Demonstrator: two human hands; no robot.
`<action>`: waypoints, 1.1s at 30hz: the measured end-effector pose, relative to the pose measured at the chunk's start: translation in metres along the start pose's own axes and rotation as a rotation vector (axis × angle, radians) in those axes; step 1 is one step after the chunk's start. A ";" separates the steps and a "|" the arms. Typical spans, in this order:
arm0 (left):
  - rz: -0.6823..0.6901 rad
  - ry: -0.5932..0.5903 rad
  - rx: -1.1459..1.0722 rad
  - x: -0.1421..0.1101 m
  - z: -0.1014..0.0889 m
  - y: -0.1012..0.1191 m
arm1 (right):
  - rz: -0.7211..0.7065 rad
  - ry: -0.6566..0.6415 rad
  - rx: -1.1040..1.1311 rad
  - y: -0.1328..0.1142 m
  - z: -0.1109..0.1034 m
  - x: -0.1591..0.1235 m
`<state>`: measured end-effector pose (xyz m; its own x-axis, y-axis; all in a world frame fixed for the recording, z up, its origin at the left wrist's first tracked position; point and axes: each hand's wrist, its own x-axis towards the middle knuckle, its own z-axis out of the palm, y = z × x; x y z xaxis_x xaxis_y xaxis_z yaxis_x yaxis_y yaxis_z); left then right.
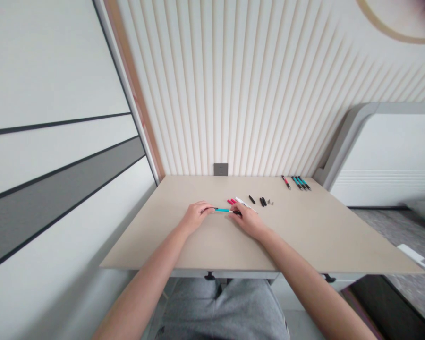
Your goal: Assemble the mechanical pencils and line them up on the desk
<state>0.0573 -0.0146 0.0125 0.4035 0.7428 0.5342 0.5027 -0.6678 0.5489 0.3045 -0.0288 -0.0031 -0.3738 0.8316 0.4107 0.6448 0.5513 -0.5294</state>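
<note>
Above the middle of the beige desk (212,245), a teal pen barrel (222,210) lies sideways between my hands. My left hand (197,213) is closed on its dark left end. Fingers of my right hand (247,217) pinch a black pen grip (236,212) at the other end, with a thin pale piece showing between grip and barrel. Just beyond my right hand lie red pen parts (231,201) and thin white sticks (241,202), partly hidden by the hand.
Black pen grips (263,201), another black piece (251,199) and small metal tips (270,202) lie right of my hands. Several teal pens (301,183) and a red pen (286,182) lie at the far right, near the ribbed wall (226,94) with its socket (221,169).
</note>
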 end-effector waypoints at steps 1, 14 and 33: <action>-0.003 -0.004 -0.001 0.000 0.000 -0.001 | -0.018 -0.019 0.000 0.000 0.000 0.000; -0.093 -0.013 0.046 0.000 -0.003 -0.003 | -0.118 0.020 0.021 0.002 -0.013 0.000; 0.393 -0.246 0.766 0.002 0.010 0.026 | -0.016 0.106 0.150 -0.005 -0.001 0.004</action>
<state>0.0783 -0.0297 0.0215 0.7625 0.5150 0.3916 0.6306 -0.7270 -0.2716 0.3000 -0.0288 0.0017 -0.3055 0.8154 0.4917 0.5295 0.5747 -0.6240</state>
